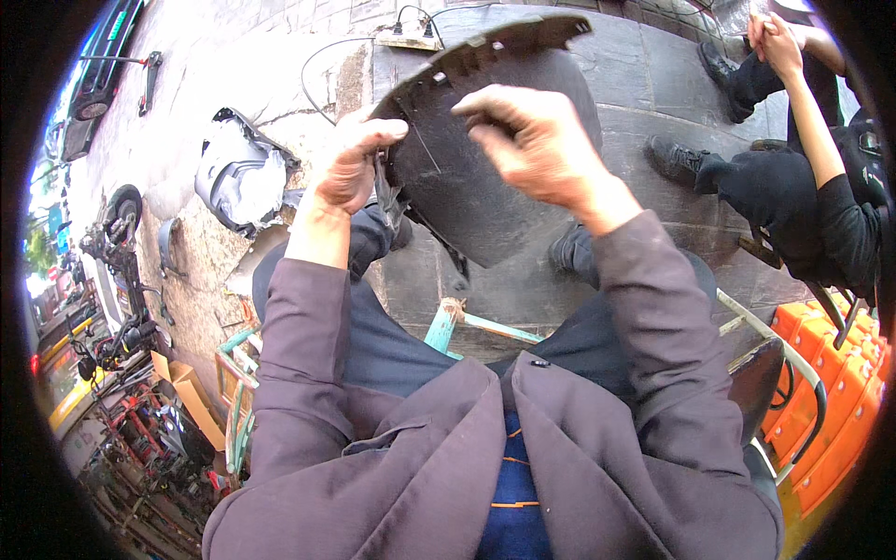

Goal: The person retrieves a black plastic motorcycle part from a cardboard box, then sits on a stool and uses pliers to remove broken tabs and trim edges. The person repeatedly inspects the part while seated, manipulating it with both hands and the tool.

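Observation:
A large curved black plastic panel (pixel 523 177), with clip slots along its upper rim, stands tilted between my knees. My left hand (pixel 353 163) grips its left edge, thumb lying over the rim and pointing right. Above the panel's face hovers my right hand (pixel 537 140), fingers curled in toward the thumb and a little blurred. Whether anything small sits in those fingers is hidden. A thin pale line, either a wire or a scratch, runs across the panel's dark face between my hands. Below my left hand, a narrow dark strip hangs from the panel's lower left edge.
A broken silver-and-black vehicle part (pixel 245 177) lies on the paving at left. Beyond the panel is a power strip (pixel 409 41) with cables. A seated person (pixel 803 168) clasps their hands at right, near orange plastic crates (pixel 831 383). Tools and metal parts (pixel 140 439) crowd the lower left.

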### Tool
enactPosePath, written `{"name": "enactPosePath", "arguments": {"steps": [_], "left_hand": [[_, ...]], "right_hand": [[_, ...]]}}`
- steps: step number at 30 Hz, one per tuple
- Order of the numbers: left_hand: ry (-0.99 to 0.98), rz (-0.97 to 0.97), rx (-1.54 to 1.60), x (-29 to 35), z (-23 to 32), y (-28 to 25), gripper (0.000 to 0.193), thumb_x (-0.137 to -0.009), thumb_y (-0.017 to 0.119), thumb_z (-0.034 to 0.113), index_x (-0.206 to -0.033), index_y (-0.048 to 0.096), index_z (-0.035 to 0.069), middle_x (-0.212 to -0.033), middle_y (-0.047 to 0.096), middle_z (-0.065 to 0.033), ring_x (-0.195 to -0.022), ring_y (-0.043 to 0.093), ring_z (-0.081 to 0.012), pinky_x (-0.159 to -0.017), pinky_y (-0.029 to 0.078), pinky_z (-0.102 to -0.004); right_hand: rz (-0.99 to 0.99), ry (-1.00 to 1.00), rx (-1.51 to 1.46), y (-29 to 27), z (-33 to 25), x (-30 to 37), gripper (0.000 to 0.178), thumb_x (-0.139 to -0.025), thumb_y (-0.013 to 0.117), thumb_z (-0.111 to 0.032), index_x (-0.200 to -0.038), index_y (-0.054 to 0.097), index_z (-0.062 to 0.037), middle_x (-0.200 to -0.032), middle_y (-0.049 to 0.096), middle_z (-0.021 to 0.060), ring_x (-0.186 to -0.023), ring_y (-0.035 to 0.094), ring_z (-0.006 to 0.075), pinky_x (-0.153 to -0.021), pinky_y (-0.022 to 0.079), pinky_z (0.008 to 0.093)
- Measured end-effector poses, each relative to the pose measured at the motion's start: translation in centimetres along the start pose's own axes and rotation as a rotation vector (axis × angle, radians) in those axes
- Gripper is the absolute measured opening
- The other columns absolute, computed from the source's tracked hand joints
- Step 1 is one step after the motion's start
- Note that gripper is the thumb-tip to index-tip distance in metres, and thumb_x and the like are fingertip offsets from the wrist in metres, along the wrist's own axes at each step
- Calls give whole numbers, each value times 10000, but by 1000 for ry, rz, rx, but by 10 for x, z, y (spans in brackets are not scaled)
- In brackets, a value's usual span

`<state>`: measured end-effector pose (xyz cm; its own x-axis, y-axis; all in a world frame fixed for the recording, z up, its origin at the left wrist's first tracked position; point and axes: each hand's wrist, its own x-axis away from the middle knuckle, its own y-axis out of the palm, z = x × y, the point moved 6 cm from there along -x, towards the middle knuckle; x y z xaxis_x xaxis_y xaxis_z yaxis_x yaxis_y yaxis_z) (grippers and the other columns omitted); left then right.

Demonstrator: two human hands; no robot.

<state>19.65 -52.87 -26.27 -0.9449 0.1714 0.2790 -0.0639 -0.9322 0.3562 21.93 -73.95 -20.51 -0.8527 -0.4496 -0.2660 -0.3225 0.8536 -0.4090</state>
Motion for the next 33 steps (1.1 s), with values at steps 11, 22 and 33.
{"name": "enactPosePath", "arguments": {"steps": [11, 22, 33], "left_hand": [[-13, 134, 244, 0, -10, -14, 250, -868, 718, 210, -1060, 707, 50, -1048, 711, -52, -992, 653, -153, -959, 484, -316], [-51, 169, 264, 2, -8, 0, 309, -880, 723, 266, -1119, 677, 76, -1076, 696, -13, -1027, 627, -118, -963, 461, -292], [-49, 196, 169, 3, -2, 15, 307, -885, 715, 316, -1114, 678, 114, -1058, 688, 14, -998, 631, -112, -929, 477, -294]], "right_hand": [[-70, -13, -257, 58, 24, -3, 158, -817, 695, -50, -974, 707, -35, -889, 724, 131, -821, 711, 235, -742, 544, 327], [-203, 460, -674, 67, 28, -6, 126, -926, 636, -147, -919, 653, -22, -697, 633, 37, -587, 633, 109, -503, 503, 270], [-99, 622, -835, 65, 32, -7, 174, -843, 653, -109, -875, 627, 60, -754, 660, 122, -594, 676, 190, -483, 554, 280]]}}
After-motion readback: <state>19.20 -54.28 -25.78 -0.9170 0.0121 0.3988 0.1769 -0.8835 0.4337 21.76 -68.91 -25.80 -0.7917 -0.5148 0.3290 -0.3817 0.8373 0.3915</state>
